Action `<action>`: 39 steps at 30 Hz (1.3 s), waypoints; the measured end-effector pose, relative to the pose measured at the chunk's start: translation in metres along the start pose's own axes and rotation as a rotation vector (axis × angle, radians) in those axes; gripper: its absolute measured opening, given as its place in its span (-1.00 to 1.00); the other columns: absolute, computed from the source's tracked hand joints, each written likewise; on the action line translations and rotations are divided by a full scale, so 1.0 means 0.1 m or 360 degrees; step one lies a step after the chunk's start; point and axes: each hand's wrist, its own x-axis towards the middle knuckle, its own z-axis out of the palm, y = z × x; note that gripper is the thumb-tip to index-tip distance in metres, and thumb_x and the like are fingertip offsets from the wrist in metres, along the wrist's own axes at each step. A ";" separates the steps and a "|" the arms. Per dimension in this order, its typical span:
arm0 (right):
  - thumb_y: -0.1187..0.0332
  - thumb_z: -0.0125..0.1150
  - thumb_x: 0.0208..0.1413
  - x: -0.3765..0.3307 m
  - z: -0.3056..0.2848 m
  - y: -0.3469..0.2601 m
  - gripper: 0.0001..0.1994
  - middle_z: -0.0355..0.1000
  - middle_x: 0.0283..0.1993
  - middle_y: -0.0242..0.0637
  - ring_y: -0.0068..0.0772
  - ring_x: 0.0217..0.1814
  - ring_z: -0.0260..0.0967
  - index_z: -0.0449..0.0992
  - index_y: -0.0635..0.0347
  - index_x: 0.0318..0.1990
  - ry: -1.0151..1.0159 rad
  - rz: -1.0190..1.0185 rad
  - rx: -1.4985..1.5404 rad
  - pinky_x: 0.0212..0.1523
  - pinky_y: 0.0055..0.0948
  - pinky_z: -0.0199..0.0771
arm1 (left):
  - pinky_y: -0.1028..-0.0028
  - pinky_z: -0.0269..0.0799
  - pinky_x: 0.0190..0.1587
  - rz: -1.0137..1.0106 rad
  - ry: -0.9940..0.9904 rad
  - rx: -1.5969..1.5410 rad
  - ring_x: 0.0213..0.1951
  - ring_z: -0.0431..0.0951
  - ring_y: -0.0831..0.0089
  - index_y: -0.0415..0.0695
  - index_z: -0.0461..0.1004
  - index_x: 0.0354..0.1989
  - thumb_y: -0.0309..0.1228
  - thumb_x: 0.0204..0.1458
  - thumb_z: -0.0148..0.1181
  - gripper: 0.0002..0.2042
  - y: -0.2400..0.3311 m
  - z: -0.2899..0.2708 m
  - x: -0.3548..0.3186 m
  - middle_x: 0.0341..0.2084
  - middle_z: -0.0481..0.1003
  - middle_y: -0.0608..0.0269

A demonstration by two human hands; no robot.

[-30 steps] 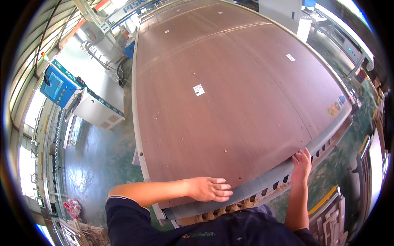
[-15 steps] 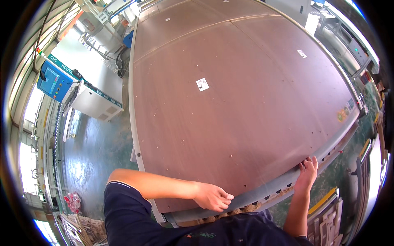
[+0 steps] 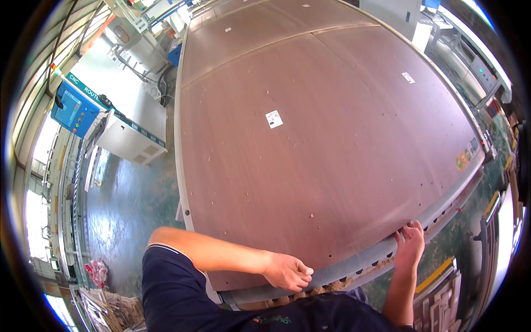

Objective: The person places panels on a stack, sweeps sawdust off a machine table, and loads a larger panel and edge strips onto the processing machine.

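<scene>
Along the lower frame, a grey rail (image 3: 351, 263) edged the broad brown panel (image 3: 321, 166), floor (image 3: 133, 205) stretching leftward; the left hand (image 3: 289, 272) curled loosely over it, the right hand (image 3: 409, 248) half-open at the rail.

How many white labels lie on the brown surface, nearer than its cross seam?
2: one label left of centre, another farther off to the right. The left forearm could hide more.

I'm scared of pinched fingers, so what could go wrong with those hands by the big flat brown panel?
If the wide, flat brown panel shifts, it might pinch the bare right hand, bent at its near edge. The bare left hand could knock against the long, rounded grey rail below it. Small, pale crumbs on the panel might scratch a palm sweeping over them.
</scene>
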 end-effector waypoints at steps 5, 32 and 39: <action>0.33 -0.07 -0.13 -0.01 0.05 -0.04 -0.32 -0.01 0.23 -0.03 -0.06 0.20 0.02 0.00 0.25 0.25 -0.0065 0.0030 0.0053 0.19 -0.09 -0.02 | 0.38 0.12 0.03 -0.0115 0.0006 -0.0271 -0.23 0.34 0.39 -0.05 0.39 -0.53 -0.36 -0.27 0.12 -0.89 -0.02 -0.05 0.00 -0.49 0.35 0.35; 0.32 -0.12 -0.09 -0.21 -0.09 -0.07 -0.29 -0.03 0.23 -0.04 -0.07 0.29 -0.06 -0.17 0.37 0.25 -0.0274 0.0489 0.0428 0.23 -0.04 -0.06 | 0.42 0.10 0.07 0.0019 -0.0037 -0.0203 -0.23 0.36 0.45 0.00 0.51 -0.62 -0.31 -0.25 0.08 -0.88 0.04 0.02 0.08 -0.51 0.43 0.43; 0.33 -0.05 -0.21 -0.12 -0.01 -0.18 -0.57 0.16 -0.04 -0.22 -0.26 0.05 0.11 0.20 0.21 -0.08 -0.0287 0.0603 0.0471 0.10 -0.17 0.06 | 0.45 0.10 0.07 -0.0017 0.0055 -0.0072 -0.26 0.33 0.42 0.01 0.41 -0.63 -0.32 -0.20 0.04 -0.91 0.13 -0.17 0.11 -0.54 0.36 0.40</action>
